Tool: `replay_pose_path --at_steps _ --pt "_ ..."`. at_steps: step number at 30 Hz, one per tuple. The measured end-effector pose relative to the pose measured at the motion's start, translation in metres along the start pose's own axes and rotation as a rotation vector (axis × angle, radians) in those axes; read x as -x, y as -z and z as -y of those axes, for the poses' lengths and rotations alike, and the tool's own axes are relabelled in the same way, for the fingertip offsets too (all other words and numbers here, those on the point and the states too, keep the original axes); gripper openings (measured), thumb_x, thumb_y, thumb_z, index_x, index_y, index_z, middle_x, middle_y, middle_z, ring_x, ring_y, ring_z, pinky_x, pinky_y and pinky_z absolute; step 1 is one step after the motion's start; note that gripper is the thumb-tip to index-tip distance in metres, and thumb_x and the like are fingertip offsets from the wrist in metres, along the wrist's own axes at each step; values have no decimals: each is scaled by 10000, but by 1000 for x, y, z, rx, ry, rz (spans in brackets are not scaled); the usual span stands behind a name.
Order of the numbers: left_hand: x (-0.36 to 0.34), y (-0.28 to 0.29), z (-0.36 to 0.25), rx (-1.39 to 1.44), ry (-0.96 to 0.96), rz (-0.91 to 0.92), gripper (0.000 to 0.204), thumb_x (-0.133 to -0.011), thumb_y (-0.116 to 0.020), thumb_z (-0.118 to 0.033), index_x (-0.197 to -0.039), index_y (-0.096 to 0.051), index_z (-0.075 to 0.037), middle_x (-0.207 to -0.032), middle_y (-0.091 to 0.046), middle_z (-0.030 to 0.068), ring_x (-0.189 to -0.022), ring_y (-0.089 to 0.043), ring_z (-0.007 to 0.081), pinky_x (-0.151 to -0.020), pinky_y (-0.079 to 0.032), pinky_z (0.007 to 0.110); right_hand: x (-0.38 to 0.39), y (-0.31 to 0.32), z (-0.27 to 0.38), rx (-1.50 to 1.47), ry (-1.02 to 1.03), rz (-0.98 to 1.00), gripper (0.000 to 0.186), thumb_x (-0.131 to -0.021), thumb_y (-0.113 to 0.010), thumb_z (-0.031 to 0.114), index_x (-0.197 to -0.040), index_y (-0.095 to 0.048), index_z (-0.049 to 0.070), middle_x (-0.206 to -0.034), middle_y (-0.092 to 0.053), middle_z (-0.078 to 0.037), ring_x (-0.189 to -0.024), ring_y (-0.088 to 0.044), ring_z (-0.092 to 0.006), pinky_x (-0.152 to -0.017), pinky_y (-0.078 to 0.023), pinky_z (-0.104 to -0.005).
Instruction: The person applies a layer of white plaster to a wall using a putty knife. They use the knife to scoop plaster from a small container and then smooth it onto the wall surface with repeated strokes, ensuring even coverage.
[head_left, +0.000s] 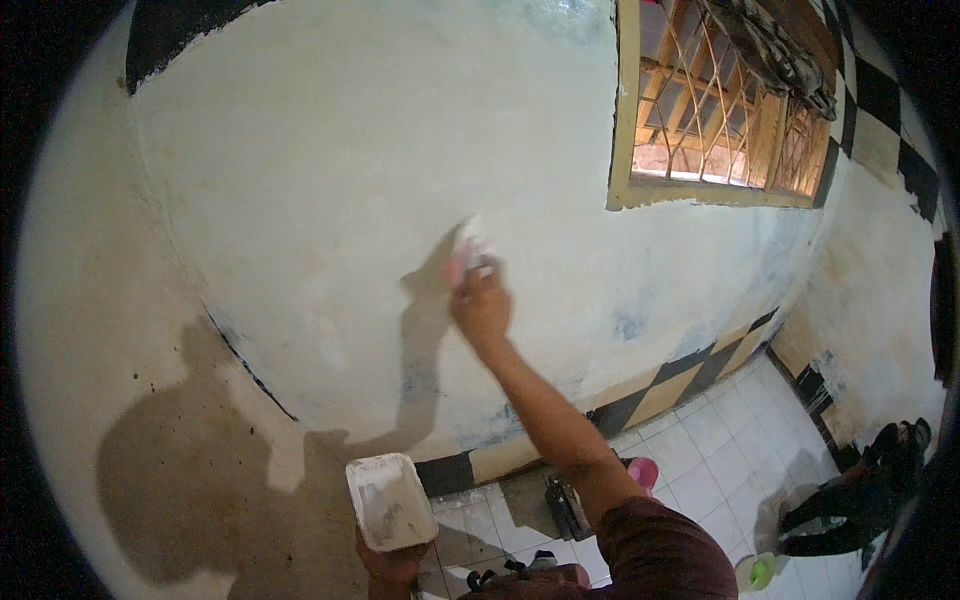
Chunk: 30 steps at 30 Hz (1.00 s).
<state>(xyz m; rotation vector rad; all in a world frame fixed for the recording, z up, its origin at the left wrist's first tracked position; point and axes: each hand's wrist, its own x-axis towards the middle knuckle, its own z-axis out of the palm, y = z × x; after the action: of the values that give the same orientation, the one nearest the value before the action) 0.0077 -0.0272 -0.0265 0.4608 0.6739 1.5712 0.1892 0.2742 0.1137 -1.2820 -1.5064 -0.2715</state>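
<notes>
1. In the head view, a blurred white-and-pink tool [467,250] is held up by the right hand [482,302] in front of the pale wall [320,190]. The fingers are closed around its lower part, and its white end is pointed upward; whether the wall is touched by it cannot be told.
2. A shallow white tray [408,538] is held low, left of the right forearm, by the left hand [392,566]. Its near edge is gripped from below, with most of the fingers hidden under it. The inside is smeared with a whitish and greyish coating.
3. The right arm is stretched across the lower middle, and its upper part is covered by a maroon sleeve [665,545].
4. The wall is marked by bluish-grey patches, and its foot is edged by a band of black and beige tiles [655,396]. A barred window [715,120] is set at the upper right, with a dark cloth [785,60] hung across its top.
5. White floor tiles [720,430] are seen below. A pink object [643,472] is partly hidden by the arm, and a pale container [745,576] with something green inside is placed farther right.
6. Shadows are cast on the wall.
</notes>
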Motion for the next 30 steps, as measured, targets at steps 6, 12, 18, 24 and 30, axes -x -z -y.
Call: replay_pose_path --at_steps 6,12,18,24,30 --pt "-1 -3 -19 589 294 10 658 -871 -402 -542 -1403 -390 -154 -1316 -506 141 -1166 -524 407 -809 -488 659 23 15 -1 7 421 -206 309 -711 -647 -4 -1014 -655 55 -1119 -588 -132 -877 -608 -292 -715 -490 -417" --pt "-2 5 -20 642 324 101 651 -884 -374 -544 -1404 -392 -153 -1337 -492 141 -1172 -522 404 -817 -483 661 -39 58 -70 202 637 -433 417 -692 -638 -34 -1093 -682 73 -1088 -614 -95 -1007 -566 -293 -844 -455 -389" --pt "-6 -4 -24 533 329 35 645 -898 -345 -554 -1400 -398 -152 -1323 -505 141 -1152 -539 405 -818 -488 648 -50 52 -128 186 669 -86 507 -729 -579 -48 -1224 -598 64 -1322 -541 -111 -1254 -488 -302 -1007 -437 -396" --pt "-8 14 -19 520 328 -13 655 -895 -349 -574 -1398 -403 -157 -1318 -511 133 -1140 -549 392 -809 -502 622 50 55 -158 134 609 132 500 -773 -519 -33 -1267 -539 45 -1297 -546 -156 -1236 -495 -339 -1026 -420 -430" --pt "-16 3 -17 532 392 37 652 -877 -395 -557 -1391 -414 -156 -1313 -514 132 -1120 -555 387 -808 -501 604 -24 114 -143 72 69 -367 272 -876 -544 35 -1135 -624 10 -1094 -587 -229 -962 -590 -397 -834 -482 -439"
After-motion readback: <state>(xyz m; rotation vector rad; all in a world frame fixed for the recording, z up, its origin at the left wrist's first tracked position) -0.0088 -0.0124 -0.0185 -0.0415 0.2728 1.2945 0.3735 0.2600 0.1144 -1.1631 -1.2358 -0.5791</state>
